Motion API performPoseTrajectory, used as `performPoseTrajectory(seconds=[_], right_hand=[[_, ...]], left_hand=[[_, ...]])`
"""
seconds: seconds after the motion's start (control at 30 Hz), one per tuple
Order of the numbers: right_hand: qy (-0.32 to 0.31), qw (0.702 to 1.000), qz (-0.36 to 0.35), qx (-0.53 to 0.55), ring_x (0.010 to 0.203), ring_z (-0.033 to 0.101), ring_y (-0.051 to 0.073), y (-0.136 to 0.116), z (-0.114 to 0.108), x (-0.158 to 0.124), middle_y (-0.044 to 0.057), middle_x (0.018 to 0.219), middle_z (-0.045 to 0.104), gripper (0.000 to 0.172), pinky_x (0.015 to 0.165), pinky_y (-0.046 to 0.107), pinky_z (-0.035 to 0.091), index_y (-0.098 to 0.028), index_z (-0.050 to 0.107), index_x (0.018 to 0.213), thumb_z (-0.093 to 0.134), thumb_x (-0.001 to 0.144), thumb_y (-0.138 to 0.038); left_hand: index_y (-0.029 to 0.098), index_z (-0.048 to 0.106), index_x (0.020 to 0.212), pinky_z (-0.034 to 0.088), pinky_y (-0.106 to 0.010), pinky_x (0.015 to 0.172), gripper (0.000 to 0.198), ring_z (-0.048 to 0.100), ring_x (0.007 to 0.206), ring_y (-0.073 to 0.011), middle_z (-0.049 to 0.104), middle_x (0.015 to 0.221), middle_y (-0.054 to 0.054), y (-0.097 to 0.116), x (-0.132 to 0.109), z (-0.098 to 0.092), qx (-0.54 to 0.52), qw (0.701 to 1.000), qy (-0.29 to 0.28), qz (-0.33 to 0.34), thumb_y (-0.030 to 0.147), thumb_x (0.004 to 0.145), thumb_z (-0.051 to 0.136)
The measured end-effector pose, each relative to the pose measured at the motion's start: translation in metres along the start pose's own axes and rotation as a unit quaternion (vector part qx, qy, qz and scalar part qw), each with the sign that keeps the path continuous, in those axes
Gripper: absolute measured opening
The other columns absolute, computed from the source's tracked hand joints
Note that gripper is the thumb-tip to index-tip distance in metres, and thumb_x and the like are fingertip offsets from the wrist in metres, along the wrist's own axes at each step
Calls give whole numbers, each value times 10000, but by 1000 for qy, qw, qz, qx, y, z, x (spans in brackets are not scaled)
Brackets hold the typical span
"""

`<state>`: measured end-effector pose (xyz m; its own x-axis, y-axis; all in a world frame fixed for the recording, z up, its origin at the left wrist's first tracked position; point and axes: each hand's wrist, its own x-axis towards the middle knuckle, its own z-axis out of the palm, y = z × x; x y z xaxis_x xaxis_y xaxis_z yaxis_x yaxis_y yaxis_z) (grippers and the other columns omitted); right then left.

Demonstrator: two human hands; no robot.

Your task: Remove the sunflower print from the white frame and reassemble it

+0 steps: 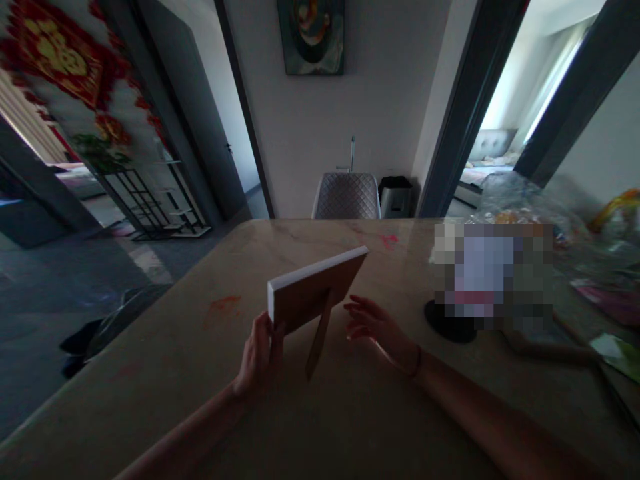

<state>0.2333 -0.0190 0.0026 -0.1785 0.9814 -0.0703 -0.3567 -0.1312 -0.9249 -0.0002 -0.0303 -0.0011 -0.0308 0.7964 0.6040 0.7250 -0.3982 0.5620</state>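
Note:
A picture frame with a white edge and a brown back is tilted over the table, its back towards me. From that back a flat brown stand leg sticks out and down. My left hand grips the frame by its lower left corner, fingers and thumb on either side of the edge. My right hand is just right of the frame, apart from it, with fingers spread and nothing in them. The front of the frame is hidden from me.
On the table at the right are a black round base, a blurred-out item and clear plastic bags. A grey chair and a bin stand beyond the far edge. Orange and pink smears mark the tabletop.

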Motion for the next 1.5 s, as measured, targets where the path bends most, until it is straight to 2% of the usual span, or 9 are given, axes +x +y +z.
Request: performPoseTrajectory(seconds=[0.17,0.37,0.47,0.63,0.87,1.2,1.27,1.37,1.5], right_hand=[[10,998,-6,-57,710,577,117,3,3,1,61,1131,516,543,535,258,493,-266,471,1139,672,637,-319],[-2,975,-29,-222,611,588,124,5,2,1,13,761,625,394,612,298,485,-196,534,1068,608,705,-331],[-2,972,-33,-234,679,614,147,6,4,0,25,786,646,334,666,318,486,-192,564,1007,595,713,-348],[23,966,-44,-255,729,619,157,7,6,1,53,849,643,246,652,300,478,-180,589,886,529,759,-382],[29,988,-52,-139,678,597,139,16,3,7,0,740,577,341,661,305,486,-196,475,846,600,688,-472],[40,998,-14,-43,594,571,114,16,-1,13,-31,726,567,407,572,268,450,-222,424,809,712,559,-364],[48,999,-16,-13,636,580,120,15,-2,13,-25,751,569,386,614,277,455,-219,437,824,699,576,-357],[82,996,-29,-1,680,581,128,14,-4,13,-13,790,570,374,637,276,450,-220,449,873,670,603,-355],[144,984,-64,-84,735,574,151,14,-6,11,14,815,570,359,653,284,447,-209,447,942,595,666,-383]], left_hand=[[181,417,1013,479,-303,727,289,566,869,-183,586,937,-55,11,5,10,-310,938,-78,-134,362,804,501],[203,404,1122,461,-329,845,472,520,1046,-230,538,1165,-84,23,8,14,-467,851,-139,-196,313,717,619],[195,460,1083,459,-318,841,414,539,1015,-216,583,1095,-65,22,6,13,-445,855,-165,-210,343,724,604],[155,559,714,475,-259,597,310,594,666,-170,627,674,-11,25,7,2,-322,876,-220,-285,455,669,623],[146,602,736,460,-228,510,290,592,542,-141,652,631,-21,20,12,1,-414,807,-222,-357,384,610,710],[117,666,790,472,-238,540,310,626,617,-178,684,704,-71,18,12,-3,-365,813,-324,-317,397,659,679],[108,667,730,462,-236,504,302,613,571,-173,674,658,-71,22,13,-4,-340,821,-312,-336,397,644,689],[112,649,741,467,-230,510,300,607,558,-157,664,650,-50,22,18,-3,-374,830,-204,-360,360,595,730],[188,539,1109,492,-223,636,578,630,702,-140,668,818,-7,12,25,1,-435,840,-55,-321,298,579,744]])
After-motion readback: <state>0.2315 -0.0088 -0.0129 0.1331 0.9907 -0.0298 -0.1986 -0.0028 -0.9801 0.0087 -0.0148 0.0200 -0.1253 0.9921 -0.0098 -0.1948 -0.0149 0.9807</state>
